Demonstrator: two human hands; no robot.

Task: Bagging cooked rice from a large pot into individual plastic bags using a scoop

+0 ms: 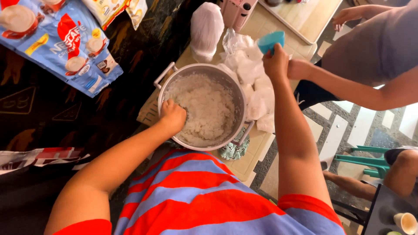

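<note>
My left hand (173,115) is down in the big pot (237,93) on the tabletop (252,152), fingers curled into the rice (207,109). My right hand (275,63) grips a blue cup (270,41).

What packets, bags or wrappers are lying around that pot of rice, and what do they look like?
Blue sachet strip: upper left on the dark cloth, blue with red patches and cup pictures.
Yellow-white packet: top edge, partly cut off.
Red-white wrapper: left edge, flat and crumpled.
White plastic bag: above the pot, knotted and bulging.
Small clear bags: right of the pot, heaped, whitish.
</note>
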